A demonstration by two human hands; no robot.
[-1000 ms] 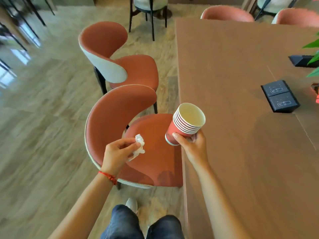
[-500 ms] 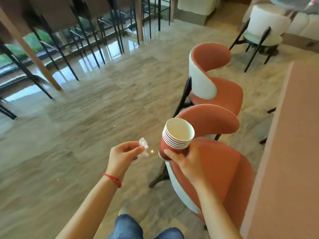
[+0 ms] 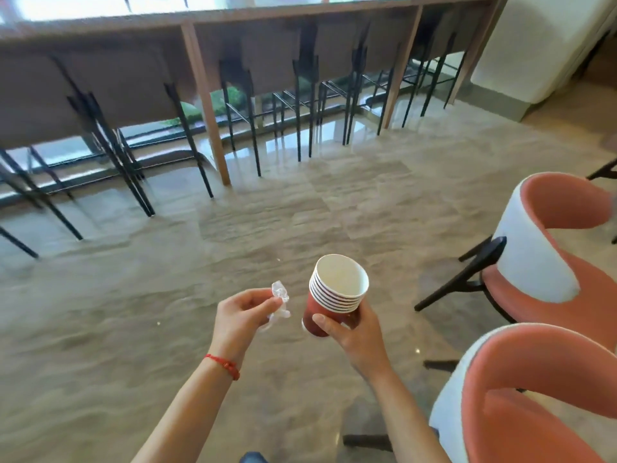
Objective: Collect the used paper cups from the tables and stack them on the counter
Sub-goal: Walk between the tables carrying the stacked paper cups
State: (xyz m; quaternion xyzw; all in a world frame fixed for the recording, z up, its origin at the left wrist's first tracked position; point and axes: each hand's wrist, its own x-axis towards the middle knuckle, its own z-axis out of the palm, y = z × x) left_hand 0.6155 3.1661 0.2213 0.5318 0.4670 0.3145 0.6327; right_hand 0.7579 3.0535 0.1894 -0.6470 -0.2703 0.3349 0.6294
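Head view, the only one: your right hand (image 3: 355, 332) is wrapped round the lower part of a nested stack of red paper cups (image 3: 335, 294), thumb across the front of the bottom cup, white rims fanned out above the fingers. The stack tilts away from you and to the right, mouth open to the camera and, as far as can be seen, empty. Your left hand (image 3: 241, 315) pinches a crumpled scrap of clear wrapper (image 3: 279, 304) between thumb and fingertips, just left of the cups and not touching them. Both hands hang in the air over the polished stone floor (image 3: 167, 295). Long counter (image 3: 233, 18) with dark bar stools (image 3: 307, 88) tucked beneath runs across the far side, well apart from the hands; two orange shell chairs (image 3: 551, 262) stand to your right. Risks, as judged: your grip bears only on the lowest cup, so a sharp swing could let the upper cups slide off the tilted stack. Any dregs would run toward the low rim and onto a floor that looks slick. Wrapper is light and loosely held; it may drop unnoticed. Chair legs stick out near your path to the counter, so watch your feet.
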